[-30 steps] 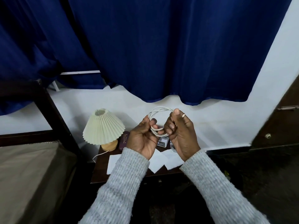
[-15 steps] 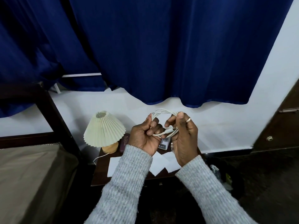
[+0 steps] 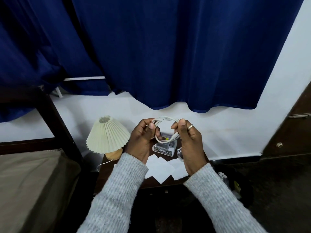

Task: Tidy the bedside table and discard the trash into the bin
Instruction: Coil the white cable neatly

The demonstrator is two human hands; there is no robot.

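Observation:
A white cable (image 3: pixel 164 119) is wound into a small loop, held up over the dark wooden bedside table (image 3: pixel 107 172). My left hand (image 3: pixel 142 140) pinches the loop's left side and my right hand (image 3: pixel 189 143) pinches its right side, with the cable's plug end by the right fingers. Below the hands, white paper sheets (image 3: pixel 161 169) lie scattered on the table. A small white box (image 3: pixel 164 147) stands behind them. A dark bin (image 3: pixel 235 187) with trash sits on the floor to the table's right.
A pleated cream lamp (image 3: pixel 107 134) on a wooden base stands at the table's left, its cord hanging off the edge. A bed (image 3: pixel 33 185) with a dark frame is at left. Blue curtains (image 3: pixel 168 47) hang over the white wall. A dark wooden door (image 3: pixel 289 128) is at right.
My hands have spread apart a little, so the cable coil now shows as an open ring between them. The right hand shifted to the loop's right side.

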